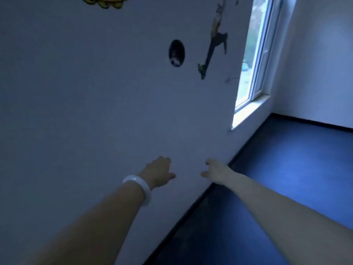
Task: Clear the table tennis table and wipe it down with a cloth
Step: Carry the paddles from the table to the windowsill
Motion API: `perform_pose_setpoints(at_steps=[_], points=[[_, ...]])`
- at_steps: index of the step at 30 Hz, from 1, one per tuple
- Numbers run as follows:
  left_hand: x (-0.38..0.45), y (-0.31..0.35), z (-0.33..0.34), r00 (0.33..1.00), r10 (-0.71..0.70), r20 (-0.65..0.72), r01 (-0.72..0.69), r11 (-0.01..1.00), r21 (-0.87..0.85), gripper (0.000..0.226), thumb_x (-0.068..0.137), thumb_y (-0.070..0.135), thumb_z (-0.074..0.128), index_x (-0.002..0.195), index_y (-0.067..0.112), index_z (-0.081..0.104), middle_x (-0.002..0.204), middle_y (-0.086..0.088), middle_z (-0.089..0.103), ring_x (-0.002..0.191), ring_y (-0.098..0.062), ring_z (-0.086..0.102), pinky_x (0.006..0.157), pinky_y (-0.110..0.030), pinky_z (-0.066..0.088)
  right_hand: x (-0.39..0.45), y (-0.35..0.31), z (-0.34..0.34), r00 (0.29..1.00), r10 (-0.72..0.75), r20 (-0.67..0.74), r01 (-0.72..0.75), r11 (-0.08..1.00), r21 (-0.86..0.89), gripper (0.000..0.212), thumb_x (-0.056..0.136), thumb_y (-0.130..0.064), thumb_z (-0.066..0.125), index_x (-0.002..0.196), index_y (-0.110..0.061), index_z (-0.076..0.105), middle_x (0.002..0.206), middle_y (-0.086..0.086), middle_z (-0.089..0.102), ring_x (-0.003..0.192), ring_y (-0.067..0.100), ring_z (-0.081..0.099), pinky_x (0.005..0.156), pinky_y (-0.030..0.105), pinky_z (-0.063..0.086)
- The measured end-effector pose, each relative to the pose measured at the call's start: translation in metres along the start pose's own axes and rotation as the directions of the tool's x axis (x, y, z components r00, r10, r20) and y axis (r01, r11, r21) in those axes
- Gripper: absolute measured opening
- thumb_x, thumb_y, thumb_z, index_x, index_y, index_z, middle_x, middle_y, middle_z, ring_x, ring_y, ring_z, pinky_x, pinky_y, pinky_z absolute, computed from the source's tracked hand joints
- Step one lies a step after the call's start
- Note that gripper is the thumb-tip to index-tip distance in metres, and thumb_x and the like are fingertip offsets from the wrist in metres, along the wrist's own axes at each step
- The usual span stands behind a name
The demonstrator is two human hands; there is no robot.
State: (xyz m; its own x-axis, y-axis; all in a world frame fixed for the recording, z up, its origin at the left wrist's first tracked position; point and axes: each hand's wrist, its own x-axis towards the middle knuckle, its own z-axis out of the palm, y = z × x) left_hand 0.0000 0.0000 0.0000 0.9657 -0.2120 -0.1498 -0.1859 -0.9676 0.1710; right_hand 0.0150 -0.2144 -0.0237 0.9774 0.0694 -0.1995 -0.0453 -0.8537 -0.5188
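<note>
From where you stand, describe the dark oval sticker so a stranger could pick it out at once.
Start at the window on the right and move left along the white wall. Past the tall, thin figure decal sits the oval sticker. It alone is a compact black oval with a pale patch inside.

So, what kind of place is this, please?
Probably a sparse indoor room, perhaps a playroom or games room. A white wall carries cartoon stickers, the floor is blue, and a window looks outside. No table tennis table is in view.

One head-worn camera, tilted, faces a nearby white wall [95, 92], with blue floor [286, 178] to the right.
</note>
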Motion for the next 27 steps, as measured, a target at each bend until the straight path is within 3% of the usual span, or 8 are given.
perform_pose_setpoints(at_steps=[2,5,9,12,19,27], points=[[0.030,0.038,0.013,0.998,0.067,0.014,-0.067,0.997,-0.034,0.061,0.096,0.042,0.055,0.143,0.009,0.035,0.145,-0.012,0.039,0.130,-0.029,0.042,0.108,-0.041,0.037,-0.003,0.042,-0.020,0.999,0.034,-0.038,-0.034,0.999,-0.005,0.051,0.093,-0.029,0.063,0.134,-0.003,0.048,0.134,0.012,0.054,0.121,0.026,0.052,0.098,0.024,0.043],[0.071,0.105,0.036,0.982,0.185,0.050,-0.184,0.983,-0.023,0.059,0.094,0.042,0.057,0.140,0.010,0.038,0.143,-0.011,0.042,0.129,-0.027,0.044,0.106,-0.041,0.038,-0.015,0.115,-0.049,0.982,0.142,-0.124,-0.139,0.990,0.031,0.044,0.091,-0.029,0.066,0.126,-0.005,0.056,0.110,0.006,0.063,0.101,0.025,0.058,0.077,0.015,0.048],[0.109,0.197,0.068,0.936,0.330,0.123,-0.331,0.944,-0.012,0.055,0.093,0.041,0.059,0.137,0.011,0.042,0.140,-0.010,0.047,0.126,-0.029,0.047,0.104,-0.041,0.040,-0.051,0.203,-0.084,0.906,0.386,-0.173,-0.380,0.923,0.065,0.055,0.092,-0.036,0.064,0.135,-0.006,0.047,0.131,0.013,0.055,0.120,0.028,0.053,0.098,0.033,0.045],[0.124,0.265,0.087,0.862,0.474,0.182,-0.481,0.877,-0.004,0.055,0.093,0.039,0.059,0.137,0.010,0.041,0.139,-0.010,0.043,0.126,-0.029,0.046,0.105,-0.041,0.038,-0.088,0.258,-0.100,0.823,0.528,-0.210,-0.507,0.849,0.151,0.055,0.092,-0.037,0.064,0.136,-0.008,0.047,0.132,0.009,0.054,0.118,0.025,0.053,0.095,0.031,0.044],[0.129,0.394,0.124,0.591,0.754,0.285,-0.774,0.630,-0.061,0.058,0.094,0.038,0.058,0.142,0.012,0.039,0.141,-0.008,0.042,0.126,-0.026,0.045,0.101,-0.035,0.039,-0.178,0.326,-0.104,0.551,0.793,-0.260,-0.728,0.609,0.315,0.056,0.091,-0.034,0.066,0.135,-0.004,0.049,0.135,0.014,0.054,0.122,0.029,0.053,0.099,0.035,0.044],[0.087,0.496,0.142,0.203,0.919,0.336,-0.961,0.253,-0.109,0.058,0.093,0.040,0.059,0.141,0.012,0.040,0.138,-0.009,0.045,0.126,-0.029,0.046,0.104,-0.037,0.039,-0.281,0.319,-0.090,0.154,0.944,-0.292,-0.809,0.290,0.511,0.053,0.092,-0.036,0.064,0.134,-0.005,0.050,0.137,0.012,0.053,0.125,0.027,0.050,0.099,0.031,0.040]])
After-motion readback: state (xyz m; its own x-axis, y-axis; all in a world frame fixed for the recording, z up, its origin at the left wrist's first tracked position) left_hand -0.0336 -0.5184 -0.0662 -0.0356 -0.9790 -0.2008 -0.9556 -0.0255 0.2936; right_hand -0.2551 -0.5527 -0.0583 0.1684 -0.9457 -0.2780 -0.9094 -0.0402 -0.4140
